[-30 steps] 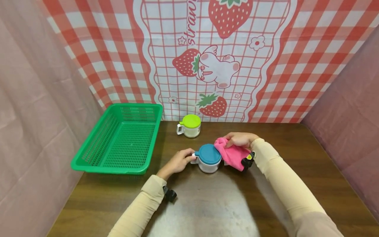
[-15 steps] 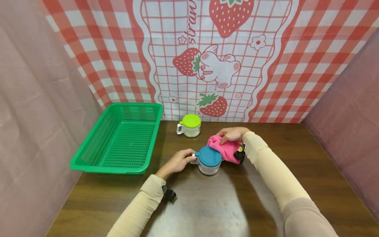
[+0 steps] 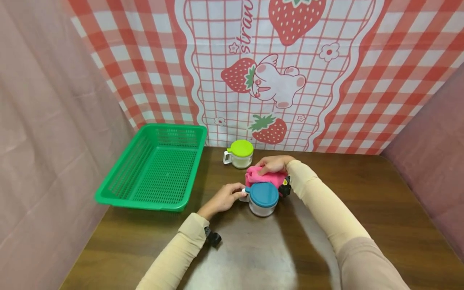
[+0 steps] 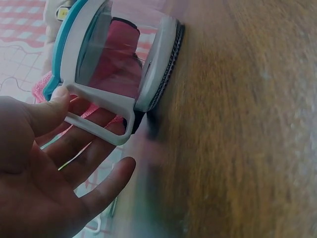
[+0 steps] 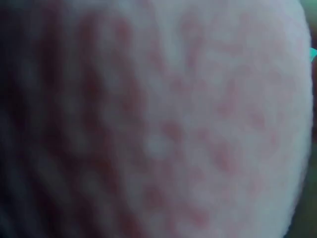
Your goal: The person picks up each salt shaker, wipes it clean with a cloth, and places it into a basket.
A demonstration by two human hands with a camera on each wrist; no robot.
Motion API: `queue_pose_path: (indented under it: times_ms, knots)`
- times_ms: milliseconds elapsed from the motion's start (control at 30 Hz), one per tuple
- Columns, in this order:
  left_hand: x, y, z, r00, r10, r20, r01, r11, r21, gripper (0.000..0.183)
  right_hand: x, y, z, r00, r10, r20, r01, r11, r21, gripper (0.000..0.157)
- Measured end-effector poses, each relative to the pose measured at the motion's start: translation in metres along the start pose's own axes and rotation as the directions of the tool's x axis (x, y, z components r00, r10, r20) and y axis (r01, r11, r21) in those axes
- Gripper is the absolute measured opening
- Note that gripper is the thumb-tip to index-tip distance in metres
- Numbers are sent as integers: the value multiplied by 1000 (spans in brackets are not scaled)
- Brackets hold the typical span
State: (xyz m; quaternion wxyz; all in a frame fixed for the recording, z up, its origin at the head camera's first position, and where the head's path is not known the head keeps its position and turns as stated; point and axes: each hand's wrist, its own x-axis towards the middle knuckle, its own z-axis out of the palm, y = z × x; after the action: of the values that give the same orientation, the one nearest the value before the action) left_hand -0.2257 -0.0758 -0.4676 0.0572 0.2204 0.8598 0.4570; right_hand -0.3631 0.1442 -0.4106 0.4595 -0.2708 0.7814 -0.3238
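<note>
My left hand (image 3: 225, 197) pinches the white handle (image 4: 101, 130) of a clear jar (image 3: 262, 210) with a blue lid (image 3: 264, 194). In the left wrist view the thumb lies on the handle's top, with fingers behind it. Whether the jar's base touches the table, I cannot tell. My right hand (image 3: 274, 164) grips a bunched pink cloth (image 3: 266, 178) at the jar's far side. Through the clear wall (image 4: 119, 64) the cloth shows behind the jar. Blurred cloth (image 5: 198, 119) fills most of the right wrist view, hiding the fingers there.
A similar jar with a lime-green lid (image 3: 242, 148) stands farther back, close to the right hand. To the left sits a green plastic basket (image 3: 197, 169) with perforated walls. A checked strawberry curtain (image 3: 348, 133) hangs behind the wooden table (image 3: 362, 193).
My right hand has carried the pink cloth leftward, from the jar's right side round to its far side. The left hand keeps its hold on the handle. The head view has shifted slightly.
</note>
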Motion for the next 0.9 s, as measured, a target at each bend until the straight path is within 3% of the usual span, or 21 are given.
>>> queue_pose_path:
  times_ms: [500,733,900]
  knots:
    - [0,2,0,999,20,-24,-19,999,40,20,-5,-4,7,993,86,-83,-88,996,-26,42]
    - [-1,1,2,999,16,-33,-15,999,40,19,-22,1,8,983,128,-133,-135,990,-44,43]
    - [-2,0,2,999,23,-44,-21,999,42,19,-37,7,12,974,130,-186,-133,991,-1,40]
